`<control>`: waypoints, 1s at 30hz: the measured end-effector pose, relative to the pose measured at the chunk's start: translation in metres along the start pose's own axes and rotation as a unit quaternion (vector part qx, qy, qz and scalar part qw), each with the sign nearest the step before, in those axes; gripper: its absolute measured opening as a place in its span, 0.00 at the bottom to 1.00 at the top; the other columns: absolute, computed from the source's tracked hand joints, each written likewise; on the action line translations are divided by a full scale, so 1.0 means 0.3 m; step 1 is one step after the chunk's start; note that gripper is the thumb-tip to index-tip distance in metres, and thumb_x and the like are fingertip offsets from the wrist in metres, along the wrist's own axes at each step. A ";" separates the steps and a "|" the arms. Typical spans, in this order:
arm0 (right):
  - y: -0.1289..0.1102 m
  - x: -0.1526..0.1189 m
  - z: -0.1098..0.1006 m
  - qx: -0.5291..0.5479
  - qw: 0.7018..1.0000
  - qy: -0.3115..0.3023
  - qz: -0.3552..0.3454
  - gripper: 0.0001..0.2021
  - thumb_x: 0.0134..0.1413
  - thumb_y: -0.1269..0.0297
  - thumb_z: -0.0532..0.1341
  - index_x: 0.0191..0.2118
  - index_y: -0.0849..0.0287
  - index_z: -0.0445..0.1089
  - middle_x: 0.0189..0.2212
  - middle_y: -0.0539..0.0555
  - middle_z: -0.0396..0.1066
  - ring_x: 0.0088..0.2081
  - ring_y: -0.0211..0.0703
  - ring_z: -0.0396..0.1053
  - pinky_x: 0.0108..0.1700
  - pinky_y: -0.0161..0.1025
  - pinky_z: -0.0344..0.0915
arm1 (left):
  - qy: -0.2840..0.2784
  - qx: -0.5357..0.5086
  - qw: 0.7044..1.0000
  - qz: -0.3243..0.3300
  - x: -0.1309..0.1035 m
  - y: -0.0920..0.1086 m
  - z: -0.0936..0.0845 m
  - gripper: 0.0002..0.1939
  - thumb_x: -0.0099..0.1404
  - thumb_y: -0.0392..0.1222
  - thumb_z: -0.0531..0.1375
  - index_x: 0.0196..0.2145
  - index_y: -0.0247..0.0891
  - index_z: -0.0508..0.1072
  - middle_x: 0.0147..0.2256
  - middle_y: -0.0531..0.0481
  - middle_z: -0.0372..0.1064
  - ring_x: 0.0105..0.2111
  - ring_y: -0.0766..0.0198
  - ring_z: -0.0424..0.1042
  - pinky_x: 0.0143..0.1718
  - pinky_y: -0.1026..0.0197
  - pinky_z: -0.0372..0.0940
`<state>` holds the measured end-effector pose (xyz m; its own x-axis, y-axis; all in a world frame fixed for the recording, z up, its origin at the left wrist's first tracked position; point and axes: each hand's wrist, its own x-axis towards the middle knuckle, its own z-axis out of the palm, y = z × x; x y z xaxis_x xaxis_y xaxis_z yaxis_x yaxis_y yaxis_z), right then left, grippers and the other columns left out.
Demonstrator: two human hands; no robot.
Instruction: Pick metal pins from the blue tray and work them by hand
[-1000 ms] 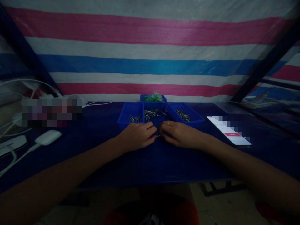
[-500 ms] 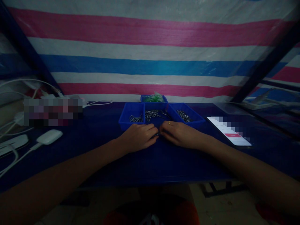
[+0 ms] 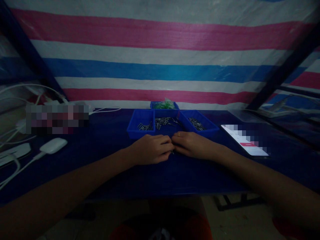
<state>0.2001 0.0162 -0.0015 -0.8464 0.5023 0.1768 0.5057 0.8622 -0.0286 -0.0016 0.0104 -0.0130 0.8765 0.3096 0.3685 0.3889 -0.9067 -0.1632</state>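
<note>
My left hand (image 3: 153,148) and my right hand (image 3: 188,144) meet at the fingertips over the blue table (image 3: 160,180). Both have their fingers closed. A tiny piece of something shows under the left fingertips; most of it is hidden. Just beyond the hands, a left blue bin (image 3: 140,116) and a right blue bin (image 3: 206,122) hold small metal parts (image 3: 196,124). Between them lies a pile of similar metal pieces (image 3: 162,122).
Behind stands a small blue bin with green plastic bags (image 3: 165,104). A lit phone (image 3: 243,141) lies at the right. White cables and a white charger (image 3: 53,146) are at the left. A striped sheet (image 3: 160,36) hangs behind the table.
Both hands have moved slightly nearer to me, the left also a little to the right, and their fingertips are closer together. The bins have not moved.
</note>
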 end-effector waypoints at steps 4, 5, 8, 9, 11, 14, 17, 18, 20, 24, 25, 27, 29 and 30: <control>0.004 -0.001 -0.006 -0.001 1.000 -0.010 0.006 0.07 0.57 0.66 0.51 0.32 0.62 0.63 0.28 0.52 0.63 0.30 0.38 0.61 0.35 0.36 0.59 | -0.007 -0.006 1.000 -0.014 0.004 0.005 -0.003 0.07 0.61 0.37 0.49 0.35 0.36 0.66 0.34 0.52 0.67 0.33 0.66 0.66 0.31 0.65 0.60; 0.004 -0.002 -0.008 0.001 1.000 -0.013 0.010 0.07 0.57 0.66 0.51 0.32 0.62 0.63 0.28 0.52 0.63 0.31 0.38 0.61 0.35 0.36 0.59 | -0.006 -0.003 1.000 -0.025 0.006 0.004 -0.005 0.07 0.61 0.37 0.50 0.34 0.36 0.65 0.32 0.52 0.67 0.32 0.66 0.66 0.31 0.65 0.60; 0.003 -0.005 -0.017 0.014 1.000 -0.019 0.018 0.07 0.57 0.64 0.52 0.35 0.62 0.63 0.30 0.53 0.64 0.32 0.39 0.63 0.36 0.37 0.59 | -0.004 0.018 0.998 -0.059 0.009 -0.001 -0.005 0.07 0.61 0.39 0.49 0.32 0.36 0.65 0.28 0.52 0.66 0.29 0.67 0.66 0.29 0.65 0.59; 0.001 -0.005 -0.020 0.018 0.999 -0.020 0.019 0.08 0.57 0.63 0.52 0.36 0.62 0.63 0.30 0.54 0.64 0.32 0.39 0.63 0.36 0.37 0.60 | -0.006 0.025 0.997 -0.068 0.009 -0.004 -0.005 0.07 0.62 0.39 0.49 0.32 0.36 0.65 0.27 0.53 0.66 0.28 0.67 0.66 0.28 0.65 0.59; -0.003 -0.006 -0.025 0.025 0.999 -0.018 0.023 0.09 0.57 0.62 0.51 0.37 0.62 0.63 0.31 0.54 0.65 0.33 0.39 0.63 0.37 0.38 0.60 | -0.016 0.036 0.996 -0.079 0.008 -0.009 -0.002 0.08 0.62 0.41 0.49 0.31 0.36 0.65 0.26 0.53 0.66 0.27 0.67 0.66 0.26 0.65 0.58; -0.005 -0.005 -0.026 0.032 0.999 -0.016 0.025 0.10 0.59 0.62 0.49 0.38 0.62 0.63 0.31 0.54 0.66 0.34 0.39 0.64 0.37 0.38 0.60 | -0.029 0.043 0.996 -0.075 0.006 -0.012 0.004 0.09 0.63 0.41 0.49 0.31 0.36 0.66 0.26 0.53 0.67 0.27 0.67 0.67 0.25 0.65 0.58; -0.002 -0.005 -0.023 0.024 0.999 -0.016 0.019 0.10 0.59 0.63 0.48 0.36 0.61 0.64 0.30 0.53 0.66 0.32 0.38 0.64 0.36 0.37 0.60 | -0.033 0.041 0.996 -0.070 0.006 -0.012 0.007 0.10 0.64 0.42 0.48 0.31 0.36 0.66 0.27 0.53 0.67 0.27 0.67 0.68 0.25 0.65 0.58; -0.001 -0.005 -0.021 0.019 1.000 -0.017 0.016 0.10 0.59 0.63 0.48 0.36 0.61 0.64 0.29 0.53 0.66 0.32 0.38 0.64 0.35 0.37 0.60 | -0.035 0.039 0.996 -0.071 0.006 -0.011 0.007 0.11 0.64 0.42 0.48 0.32 0.36 0.66 0.27 0.53 0.67 0.27 0.67 0.68 0.26 0.65 0.58; 0.001 -0.005 -0.018 0.011 1.000 -0.021 0.013 0.09 0.59 0.64 0.49 0.35 0.61 0.64 0.29 0.52 0.65 0.31 0.38 0.64 0.35 0.36 0.59 | -0.039 0.036 0.996 -0.073 0.006 -0.010 0.006 0.11 0.65 0.42 0.48 0.32 0.36 0.67 0.28 0.53 0.67 0.28 0.67 0.68 0.26 0.65 0.59; 0.002 -0.004 -0.017 0.006 0.999 -0.024 0.021 0.08 0.58 0.66 0.49 0.35 0.61 0.63 0.29 0.53 0.66 0.31 0.38 0.64 0.34 0.36 0.59 | -0.041 0.038 0.995 -0.088 0.006 -0.009 0.004 0.11 0.64 0.42 0.49 0.31 0.36 0.67 0.28 0.52 0.68 0.28 0.66 0.68 0.26 0.65 0.59; 0.002 -0.004 -0.018 0.006 0.999 -0.024 0.026 0.08 0.58 0.66 0.49 0.35 0.61 0.63 0.29 0.52 0.66 0.31 0.38 0.64 0.34 0.35 0.59 | -0.045 0.043 0.993 -0.096 0.006 -0.010 0.004 0.11 0.64 0.43 0.49 0.30 0.36 0.67 0.27 0.52 0.68 0.27 0.66 0.68 0.25 0.65 0.58; 0.003 -0.004 -0.021 0.005 0.999 -0.023 0.040 0.07 0.58 0.66 0.49 0.35 0.61 0.63 0.29 0.52 0.66 0.31 0.38 0.64 0.34 0.35 0.59 | -0.055 0.052 0.991 -0.112 0.006 -0.011 0.004 0.12 0.63 0.44 0.49 0.28 0.35 0.66 0.25 0.52 0.67 0.24 0.67 0.67 0.23 0.65 0.56; 0.004 -0.004 -0.024 0.003 0.998 -0.020 0.059 0.07 0.58 0.66 0.49 0.35 0.61 0.62 0.29 0.53 0.66 0.30 0.38 0.64 0.33 0.35 0.58 | -0.065 0.058 0.989 -0.121 0.007 -0.012 0.003 0.12 0.63 0.43 0.49 0.27 0.36 0.66 0.23 0.53 0.67 0.22 0.67 0.66 0.21 0.65 0.54; 0.004 -0.004 -0.025 0.001 0.998 -0.019 0.067 0.07 0.58 0.66 0.49 0.35 0.61 0.62 0.29 0.53 0.66 0.30 0.38 0.65 0.33 0.35 0.58 | -0.068 0.059 0.988 -0.124 0.007 -0.013 0.003 0.12 0.63 0.42 0.48 0.27 0.36 0.66 0.23 0.53 0.67 0.21 0.67 0.66 0.20 0.65 0.53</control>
<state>0.2031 0.0161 0.0056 -0.7772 0.6148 0.1337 0.6142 0.7875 -0.0509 -0.0011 0.0148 -0.0123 0.7776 0.5606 0.2847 0.6193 -0.7612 -0.1925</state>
